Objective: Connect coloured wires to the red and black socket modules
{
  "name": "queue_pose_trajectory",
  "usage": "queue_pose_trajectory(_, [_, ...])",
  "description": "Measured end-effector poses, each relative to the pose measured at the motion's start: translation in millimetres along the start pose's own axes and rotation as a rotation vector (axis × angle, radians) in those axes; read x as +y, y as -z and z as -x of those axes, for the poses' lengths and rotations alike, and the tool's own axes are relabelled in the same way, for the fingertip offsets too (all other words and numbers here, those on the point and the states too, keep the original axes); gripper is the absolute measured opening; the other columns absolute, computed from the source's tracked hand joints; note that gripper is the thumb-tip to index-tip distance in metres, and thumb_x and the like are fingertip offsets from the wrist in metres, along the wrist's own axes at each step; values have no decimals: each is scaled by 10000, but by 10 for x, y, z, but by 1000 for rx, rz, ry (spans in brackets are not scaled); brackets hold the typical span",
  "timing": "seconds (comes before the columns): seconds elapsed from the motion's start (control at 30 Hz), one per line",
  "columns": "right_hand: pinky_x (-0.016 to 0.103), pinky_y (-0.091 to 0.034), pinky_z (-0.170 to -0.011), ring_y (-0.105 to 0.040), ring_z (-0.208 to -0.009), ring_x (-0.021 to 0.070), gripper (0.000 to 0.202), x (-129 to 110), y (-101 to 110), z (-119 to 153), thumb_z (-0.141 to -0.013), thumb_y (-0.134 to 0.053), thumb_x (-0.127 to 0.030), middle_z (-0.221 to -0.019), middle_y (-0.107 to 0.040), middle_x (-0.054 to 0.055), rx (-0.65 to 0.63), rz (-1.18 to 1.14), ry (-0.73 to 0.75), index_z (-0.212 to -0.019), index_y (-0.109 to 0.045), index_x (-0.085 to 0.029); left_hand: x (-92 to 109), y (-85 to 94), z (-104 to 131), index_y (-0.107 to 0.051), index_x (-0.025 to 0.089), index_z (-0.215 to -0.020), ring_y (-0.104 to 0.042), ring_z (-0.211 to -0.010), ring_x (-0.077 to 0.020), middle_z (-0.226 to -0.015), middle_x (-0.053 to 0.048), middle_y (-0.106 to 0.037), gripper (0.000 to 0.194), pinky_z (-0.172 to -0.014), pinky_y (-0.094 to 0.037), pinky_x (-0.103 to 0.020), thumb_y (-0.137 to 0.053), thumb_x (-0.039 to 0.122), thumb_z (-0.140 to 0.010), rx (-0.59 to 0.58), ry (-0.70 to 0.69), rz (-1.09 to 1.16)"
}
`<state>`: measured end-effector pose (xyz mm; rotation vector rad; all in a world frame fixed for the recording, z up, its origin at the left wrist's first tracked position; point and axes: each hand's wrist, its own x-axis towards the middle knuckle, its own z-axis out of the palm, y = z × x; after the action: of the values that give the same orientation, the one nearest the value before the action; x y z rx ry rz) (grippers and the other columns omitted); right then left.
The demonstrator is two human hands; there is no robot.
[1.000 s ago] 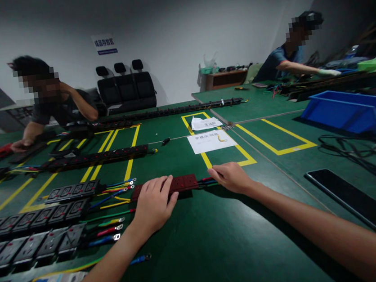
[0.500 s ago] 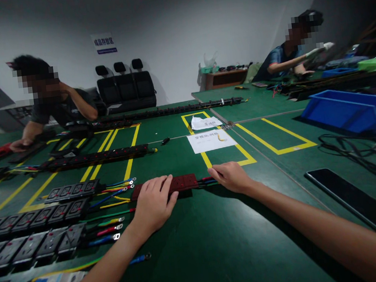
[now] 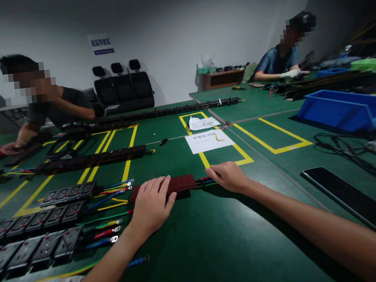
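Note:
A dark red socket strip (image 3: 184, 183) lies on the green table in front of me. My left hand (image 3: 152, 204) spans its left part from above, fingers over the far side and thumb near the front edge. Coloured wires (image 3: 203, 181), red and blue among them, come out of the strip's right end. My right hand (image 3: 228, 176) is closed around these wires, its fingertips partly hidden. Left of the strip are rows of black socket modules (image 3: 63, 214), whose blue, red and yellow-green leads end in metal ring terminals (image 3: 114, 239).
Paper sheets (image 3: 210, 141) lie beyond my hands. To the right are a phone (image 3: 354, 199), black cables (image 3: 346, 157) and a blue bin (image 3: 344, 109). Long black strips (image 3: 95, 158) stretch across the far left. Two co-workers (image 3: 65, 105) sit across the table.
The view has shifted slightly. Both my hands keep their places on the strip and wires. The right co-worker's gloved hand has come down to the table.

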<state>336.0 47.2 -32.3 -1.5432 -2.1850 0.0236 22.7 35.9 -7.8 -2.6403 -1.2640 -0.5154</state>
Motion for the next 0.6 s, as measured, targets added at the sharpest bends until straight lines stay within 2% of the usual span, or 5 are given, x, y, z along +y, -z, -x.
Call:
queue_pose_trajectory(0.33, [308,-182,-590,-444,-518,140,543,-36,28,4,-1039,-350,-496,-552,-531,22,6,-71,-12,-607,-530,-221,11,17,-3,-607,115,-1442,-647,-1222,-325,-1352,-173,-688,538,-1057,-517,-566,-414,459,-1077,-8,13,-2])
queue_pose_trajectory(0.5, [302,-204,-587,-404,-509,127,509,-34,82,-22,-1030,-349,-497,-538,-434,-13,84,-219,-98,-599,-413,-234,11,18,-2,-604,121,-1450,-648,-1231,-323,-1355,-170,-688,537,-1071,-509,-553,-423,461,-1075,-15,21,-2])
queue_pose_trajectory(0.6, [282,-251,-586,-433,-546,129,467,-43,141,-42,-1014,-396,-508,-575,-468,-23,78,-344,-110,-639,-445,-234,5,10,-2,-602,114,-1449,-646,-1232,-324,-1357,-171,-687,542,-1069,-510,-562,-424,464,-1075,-18,20,-4])
